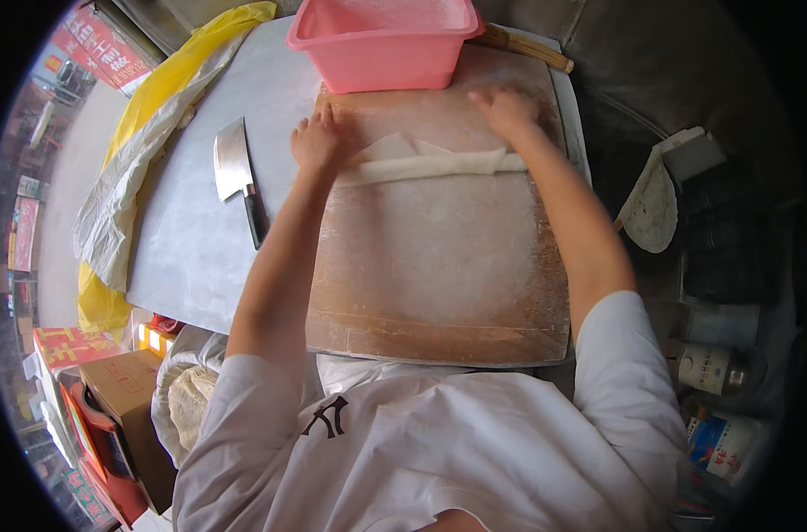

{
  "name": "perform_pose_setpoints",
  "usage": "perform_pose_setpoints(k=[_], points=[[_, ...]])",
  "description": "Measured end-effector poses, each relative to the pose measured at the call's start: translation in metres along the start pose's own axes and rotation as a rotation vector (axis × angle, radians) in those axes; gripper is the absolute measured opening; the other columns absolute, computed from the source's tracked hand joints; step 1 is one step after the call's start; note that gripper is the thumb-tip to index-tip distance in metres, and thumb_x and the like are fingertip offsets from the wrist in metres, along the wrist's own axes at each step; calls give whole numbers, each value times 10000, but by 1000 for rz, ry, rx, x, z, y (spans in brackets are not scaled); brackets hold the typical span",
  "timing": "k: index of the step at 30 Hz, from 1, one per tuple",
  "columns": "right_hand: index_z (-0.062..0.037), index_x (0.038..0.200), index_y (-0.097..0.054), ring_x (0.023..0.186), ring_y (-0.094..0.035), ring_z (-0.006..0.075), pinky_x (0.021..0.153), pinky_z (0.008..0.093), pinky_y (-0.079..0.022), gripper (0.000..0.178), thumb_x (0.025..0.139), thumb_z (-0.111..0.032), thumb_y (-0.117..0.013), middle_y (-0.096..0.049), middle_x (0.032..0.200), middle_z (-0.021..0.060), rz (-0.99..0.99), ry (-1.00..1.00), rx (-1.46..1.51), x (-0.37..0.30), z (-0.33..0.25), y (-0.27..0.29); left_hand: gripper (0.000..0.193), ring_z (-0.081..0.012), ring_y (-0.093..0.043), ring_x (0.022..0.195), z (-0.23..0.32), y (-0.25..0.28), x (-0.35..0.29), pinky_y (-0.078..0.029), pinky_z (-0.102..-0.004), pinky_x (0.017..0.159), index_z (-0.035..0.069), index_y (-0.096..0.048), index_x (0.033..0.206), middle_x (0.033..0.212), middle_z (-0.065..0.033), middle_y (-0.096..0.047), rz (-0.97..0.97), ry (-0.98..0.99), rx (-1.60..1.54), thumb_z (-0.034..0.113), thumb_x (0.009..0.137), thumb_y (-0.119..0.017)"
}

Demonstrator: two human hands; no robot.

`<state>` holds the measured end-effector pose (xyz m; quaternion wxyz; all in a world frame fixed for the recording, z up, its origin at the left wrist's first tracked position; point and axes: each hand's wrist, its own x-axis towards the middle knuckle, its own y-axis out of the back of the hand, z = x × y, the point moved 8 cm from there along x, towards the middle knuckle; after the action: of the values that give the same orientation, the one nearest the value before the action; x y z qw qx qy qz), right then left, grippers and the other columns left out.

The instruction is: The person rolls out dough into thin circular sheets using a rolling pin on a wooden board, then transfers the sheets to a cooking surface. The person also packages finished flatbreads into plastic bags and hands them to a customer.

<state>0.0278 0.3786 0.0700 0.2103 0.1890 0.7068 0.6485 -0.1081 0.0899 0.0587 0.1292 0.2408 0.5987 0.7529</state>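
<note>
A pale rolled-up sheet of dough point(421, 166) lies crosswise on a floured wooden board point(430, 257). Along its far side a thin flap of the sheet stands loose, folded into a peak. Whether a rolling pin is inside the roll, I cannot tell. My left hand point(317, 139) is at the roll's left end, just beyond it, fingers apart and pointing away from me. Farther up the board, past the roll's right end, my right hand point(508, 113) is blurred by motion. Its fingers reach out to the left, and I see nothing held in either hand.
A pink plastic tub point(385, 58) stands on the board's far edge, with wooden sticks point(527, 46) behind it at the right. On the grey table left of the board lies a cleaver point(235, 168). Yellow and white plastic sheeting point(142, 133) hangs over the table's left edge.
</note>
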Motion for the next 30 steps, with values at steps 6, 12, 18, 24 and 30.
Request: perform_pose_setpoints(k=[6,12,18,24,30], points=[[-45,1307,-573,1307,-490,310,1124,569,-247,789,933,-706,-361,-505,1402,178,71,-31,-57,21,68,1,694,-340,-553,1145,-60,-15,-10,-430,-418,1011,3,-458,1409,1179,-160,-651,115,22,-374,469,910,-582],[-57,1337,-510,1317,-466,293,1188,570,-89,715,880,-603,-584,-518,1358,135,314,223,33,-124,88,-11,402,-310,-583,1074,-27,45,-193,-471,-398,943,46,-611,1222,1152,-120,-657,226,-152,-425,70,827,-680],[-59,1305,-538,1174,-543,287,1184,557,-156,576,836,-343,-714,-570,1229,103,401,327,121,-305,90,4,295,-279,-637,954,-9,75,-284,-521,-371,834,47,-698,1052,1032,-81,-705,154,-211,-526,4,763,-738],[-121,1260,-631,937,-548,295,880,508,-427,439,828,-122,-708,-534,1000,83,306,276,176,-409,86,3,347,-190,-660,874,-28,72,-288,-525,-308,752,35,-655,1125,1001,-76,-701,119,121,-695,69,797,-760],[-41,1330,-552,1005,-535,320,833,420,-467,470,869,-41,-646,-517,1073,116,234,172,351,-375,-29,-20,237,-185,-662,721,-24,16,-219,-510,-318,639,27,-673,864,878,-72,-704,-196,303,-568,245,810,-749]])
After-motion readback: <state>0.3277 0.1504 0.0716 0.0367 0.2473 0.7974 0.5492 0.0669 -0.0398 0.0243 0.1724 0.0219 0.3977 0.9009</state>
